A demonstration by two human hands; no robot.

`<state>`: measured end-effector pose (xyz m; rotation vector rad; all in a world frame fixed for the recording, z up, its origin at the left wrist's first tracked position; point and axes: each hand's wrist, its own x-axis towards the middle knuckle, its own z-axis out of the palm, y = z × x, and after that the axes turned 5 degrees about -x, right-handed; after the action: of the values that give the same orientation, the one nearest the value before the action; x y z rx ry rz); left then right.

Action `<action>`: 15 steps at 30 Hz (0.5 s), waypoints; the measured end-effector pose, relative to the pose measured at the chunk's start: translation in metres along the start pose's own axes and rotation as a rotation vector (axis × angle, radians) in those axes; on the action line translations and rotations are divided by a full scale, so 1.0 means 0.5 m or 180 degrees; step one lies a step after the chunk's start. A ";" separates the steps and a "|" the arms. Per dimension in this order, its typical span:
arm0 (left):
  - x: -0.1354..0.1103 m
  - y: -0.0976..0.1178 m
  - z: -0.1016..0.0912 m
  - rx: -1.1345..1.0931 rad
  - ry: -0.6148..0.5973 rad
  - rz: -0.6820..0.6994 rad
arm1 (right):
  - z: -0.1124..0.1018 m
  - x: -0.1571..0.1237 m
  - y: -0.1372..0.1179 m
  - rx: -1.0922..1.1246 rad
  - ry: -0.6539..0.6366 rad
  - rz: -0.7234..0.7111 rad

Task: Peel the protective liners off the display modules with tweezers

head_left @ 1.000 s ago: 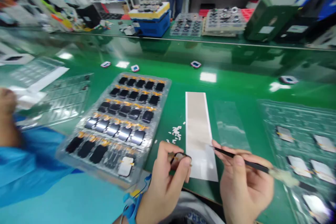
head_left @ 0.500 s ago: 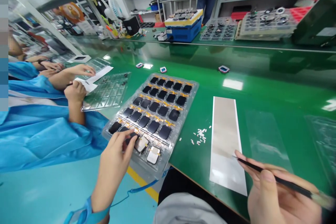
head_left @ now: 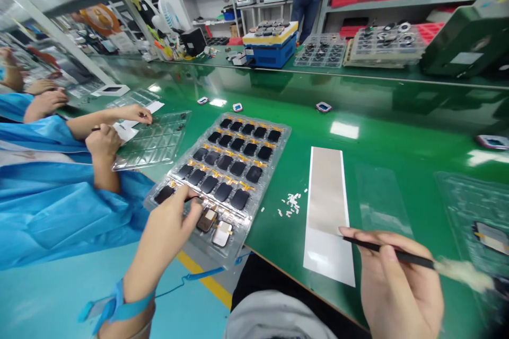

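Screen (head_left: 206,220) sitting in near row of plastic tray (head_left: 258,190) | left hand (head_left: 167,233) curling narrow above it, can't tell if pinching | right hand (head_left: 401,291) holding brush (head_left: 397,257) | slip maybe scratching neighbouring screens (head_left: 222,192)

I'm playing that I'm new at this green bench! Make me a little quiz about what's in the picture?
1. True or false: the blue wrist strap is on the person's right wrist.
2. What does the right hand hold? A) a coffee mug B) a slim black tool with a fluffy white end C) a phone
3. The little white bits lie on the bench between the clear plastic tray and what?

Key: 1 false, it is on the left wrist; 2 B; 3 the long pale strip.
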<state>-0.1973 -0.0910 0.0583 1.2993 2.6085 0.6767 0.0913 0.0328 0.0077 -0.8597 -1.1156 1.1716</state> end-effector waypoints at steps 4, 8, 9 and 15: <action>-0.050 0.117 0.081 -0.2558 -0.0790 0.0327 | -0.001 0.015 -0.029 -0.1056 -0.0960 -0.0683; -0.087 0.204 0.162 -0.3769 -0.1458 0.0239 | 0.020 0.025 -0.059 -0.1795 -0.1527 -0.1589; -0.088 0.214 0.176 -0.3830 -0.1528 0.0276 | 0.024 0.029 -0.061 -0.1937 -0.1534 -0.1775; -0.064 0.227 0.213 -0.3562 -0.1771 0.0715 | 0.015 0.045 -0.041 -0.2610 -0.1431 -0.2364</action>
<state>-0.0611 -0.0218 0.0136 1.1162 1.2569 1.2912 0.0900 0.0502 0.0339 -0.6638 -2.1266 0.2460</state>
